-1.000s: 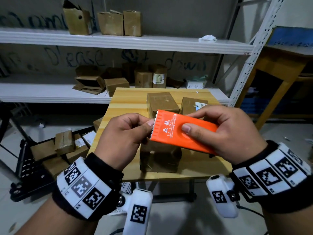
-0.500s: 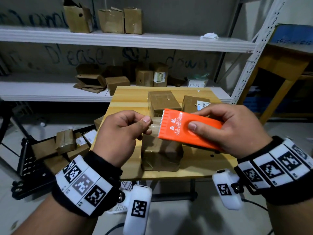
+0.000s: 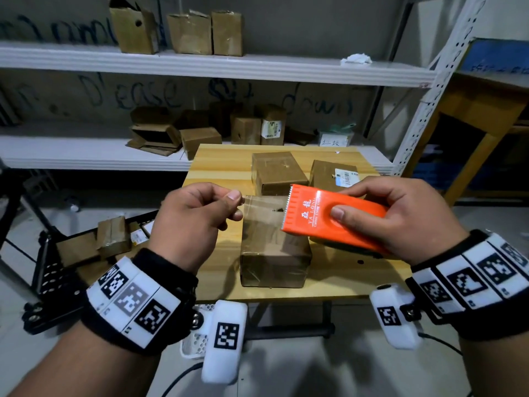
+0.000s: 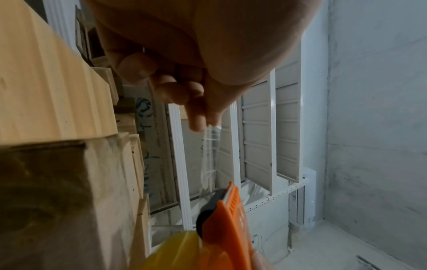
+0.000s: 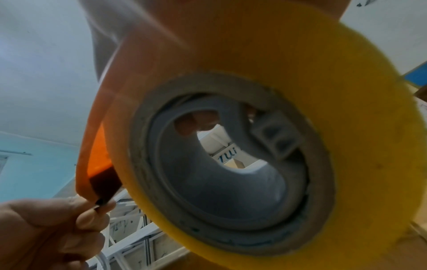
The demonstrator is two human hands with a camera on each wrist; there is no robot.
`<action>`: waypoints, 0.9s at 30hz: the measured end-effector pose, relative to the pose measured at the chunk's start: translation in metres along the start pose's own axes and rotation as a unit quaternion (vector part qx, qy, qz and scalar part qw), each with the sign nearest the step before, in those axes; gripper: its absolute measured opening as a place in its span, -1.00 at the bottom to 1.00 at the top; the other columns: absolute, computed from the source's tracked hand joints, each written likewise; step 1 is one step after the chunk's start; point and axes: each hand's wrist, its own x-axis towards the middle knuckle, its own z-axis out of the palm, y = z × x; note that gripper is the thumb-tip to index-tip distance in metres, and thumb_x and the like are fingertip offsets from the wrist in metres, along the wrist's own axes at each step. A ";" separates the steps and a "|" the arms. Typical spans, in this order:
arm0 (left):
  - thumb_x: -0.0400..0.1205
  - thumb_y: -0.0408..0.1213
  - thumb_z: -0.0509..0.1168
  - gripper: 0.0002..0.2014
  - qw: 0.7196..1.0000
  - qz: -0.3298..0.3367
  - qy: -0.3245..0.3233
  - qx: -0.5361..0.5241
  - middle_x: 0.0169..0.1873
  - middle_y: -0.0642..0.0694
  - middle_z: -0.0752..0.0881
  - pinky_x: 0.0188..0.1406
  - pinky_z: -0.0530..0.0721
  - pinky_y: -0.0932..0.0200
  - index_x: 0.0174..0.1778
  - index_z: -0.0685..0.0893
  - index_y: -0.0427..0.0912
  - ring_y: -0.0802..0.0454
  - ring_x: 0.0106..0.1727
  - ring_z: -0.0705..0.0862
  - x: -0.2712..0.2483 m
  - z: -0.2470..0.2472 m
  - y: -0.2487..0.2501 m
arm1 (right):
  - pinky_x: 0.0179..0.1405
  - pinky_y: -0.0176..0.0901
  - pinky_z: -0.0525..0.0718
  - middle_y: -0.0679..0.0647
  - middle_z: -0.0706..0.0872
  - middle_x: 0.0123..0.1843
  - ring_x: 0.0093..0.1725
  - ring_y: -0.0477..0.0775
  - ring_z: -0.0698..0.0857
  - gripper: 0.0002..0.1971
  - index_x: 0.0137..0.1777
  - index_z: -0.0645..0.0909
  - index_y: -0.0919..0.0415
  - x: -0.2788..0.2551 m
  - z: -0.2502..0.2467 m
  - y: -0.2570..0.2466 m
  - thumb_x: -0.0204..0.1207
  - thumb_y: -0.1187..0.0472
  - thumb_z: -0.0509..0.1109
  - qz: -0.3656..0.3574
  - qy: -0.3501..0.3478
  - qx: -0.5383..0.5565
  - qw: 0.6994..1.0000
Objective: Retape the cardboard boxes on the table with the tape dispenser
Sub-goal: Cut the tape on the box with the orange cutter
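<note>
Clear tape strip [image 3: 262, 206] stretched in the air between both hands, above the nearest cardboard box [image 3: 274, 253] on the table [image 3: 220, 164]. Thin, light, floppy film, sticky on one side; likely to curl back and cling to itself or to skin if let slack. Best taken at the very end, by the corner, and kept taut.

Left hand [image 3: 194, 222] raised at mid-height, knuckles up, thumb and forefinger pinching the free end of the strip, other fingers [image 4: 172, 91] curled under the palm.

Right hand [image 3: 400, 216] wrapped over the orange tape dispenser [image 3: 329, 217], thumb flat on its top face, fingers round the far edge, toothed blade facing the left hand. Dispenser itself stiff plastic, light, easy to hold around the body; yellow tape roll [image 5: 254, 146] on a grey hub beneath, free to turn.

Two more cardboard boxes [image 3: 279, 171] further back on the table, well apart from the hands. Strip not yet touching any box.
</note>
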 end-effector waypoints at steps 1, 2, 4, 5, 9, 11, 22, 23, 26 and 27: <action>0.71 -0.25 0.44 -0.83 1.000 -0.001 -0.002 0.001 -0.39 -0.07 0.80 -0.33 0.53 0.21 -0.15 0.84 -0.24 0.13 -0.39 0.59 0.000 0.000 0.000 | -0.23 -0.33 0.55 -0.30 0.78 -0.03 -0.04 -0.25 0.72 -0.49 -0.09 0.75 -0.33 0.000 0.000 0.001 0.15 -0.62 0.36 0.002 0.000 0.002 1.000; 0.71 -0.24 0.44 -0.82 1.000 -0.002 -0.003 0.001 -0.38 -0.07 0.80 -0.31 0.53 0.19 -0.15 0.84 -0.22 0.12 -0.38 0.60 0.000 0.000 0.001 | -0.23 -0.33 0.55 -0.30 0.79 -0.03 -0.04 -0.25 0.73 -0.50 -0.10 0.75 -0.33 0.000 0.000 0.001 0.15 -0.62 0.36 0.003 0.003 0.004 1.000; 0.70 -0.23 0.44 -0.83 1.000 -0.004 -0.004 0.000 -0.39 -0.05 0.79 -0.30 0.53 0.18 -0.15 0.85 -0.21 0.12 -0.38 0.60 0.000 -0.001 0.001 | -0.23 -0.35 0.54 -0.31 0.79 -0.05 -0.06 -0.25 0.74 -0.54 -0.12 0.74 -0.33 -0.001 0.001 0.000 0.19 -0.62 0.42 0.004 0.008 0.005 1.000; 0.70 -0.24 0.44 -0.83 1.000 -0.004 -0.004 0.001 -0.40 -0.04 0.79 -0.31 0.53 0.20 -0.15 0.85 -0.22 0.12 -0.38 0.60 0.001 -0.002 0.000 | -0.23 -0.34 0.55 -0.31 0.79 -0.05 -0.06 -0.24 0.74 -0.56 -0.13 0.74 -0.33 -0.001 0.002 -0.001 0.24 -0.61 0.47 0.005 0.008 0.008 1.000; 0.70 -0.29 0.44 -0.83 1.000 -0.017 -0.002 -0.013 -0.42 -0.05 0.77 -0.40 0.54 0.33 -0.15 0.85 -0.28 0.14 -0.40 0.59 0.004 -0.005 -0.001 | -0.25 -0.37 0.55 -0.30 0.80 -0.05 -0.08 -0.24 0.75 -0.61 -0.13 0.75 -0.31 -0.001 0.003 -0.001 0.26 -0.54 0.50 0.009 0.004 0.010 1.000; 0.69 -0.29 0.44 -0.83 1.000 -0.022 -0.001 -0.017 -0.41 -0.07 0.78 -0.39 0.53 0.31 -0.15 0.84 -0.29 0.12 -0.39 0.59 0.005 -0.005 -0.002 | -0.29 -0.47 0.52 -0.30 0.79 -0.07 -0.11 -0.28 0.74 -0.62 -0.13 0.74 -0.31 0.000 0.003 -0.002 0.23 -0.51 0.47 0.011 0.003 0.011 1.000; 0.69 -0.29 0.45 -0.83 0.999 -0.030 -0.003 -0.009 -0.39 -0.08 0.78 -0.34 0.53 0.22 -0.16 0.85 -0.28 0.08 -0.36 0.59 0.007 -0.004 -0.006 | -0.22 -0.29 0.58 -0.27 0.79 -0.07 -0.08 -0.22 0.75 -0.58 -0.08 0.75 -0.26 0.002 0.003 0.005 0.20 -0.48 0.43 0.019 -0.019 0.004 1.000; 0.69 -0.29 0.45 -0.83 1.000 -0.029 -0.001 -0.008 -0.40 -0.08 0.78 -0.34 0.52 0.21 -0.16 0.85 -0.27 0.08 -0.36 0.58 0.007 -0.004 -0.006 | -0.24 -0.35 0.58 -0.26 0.79 -0.07 -0.09 -0.22 0.75 -0.58 -0.08 0.75 -0.26 0.003 0.003 0.005 0.20 -0.48 0.44 0.020 -0.021 0.006 1.000; 0.69 -0.29 0.44 -0.83 0.999 -0.030 0.020 -0.011 -0.42 -0.08 0.77 -0.37 0.50 0.23 -0.17 0.84 -0.27 0.09 -0.39 0.56 0.009 -0.006 -0.005 | -0.32 -0.51 0.56 -0.28 0.78 -0.10 -0.11 -0.30 0.74 -0.56 -0.11 0.74 -0.28 0.003 0.000 0.007 0.16 -0.51 0.42 0.023 -0.025 0.003 0.999; 0.70 -0.29 0.44 -0.83 0.999 -0.033 0.024 -0.012 -0.42 -0.09 0.77 -0.38 0.50 0.22 -0.17 0.84 -0.27 0.09 -0.40 0.56 0.010 -0.008 -0.006 | -0.33 -0.50 0.55 -0.29 0.77 -0.10 -0.12 -0.28 0.74 -0.57 -0.12 0.73 -0.29 0.003 -0.001 0.008 0.15 -0.51 0.42 0.026 -0.025 -0.001 0.999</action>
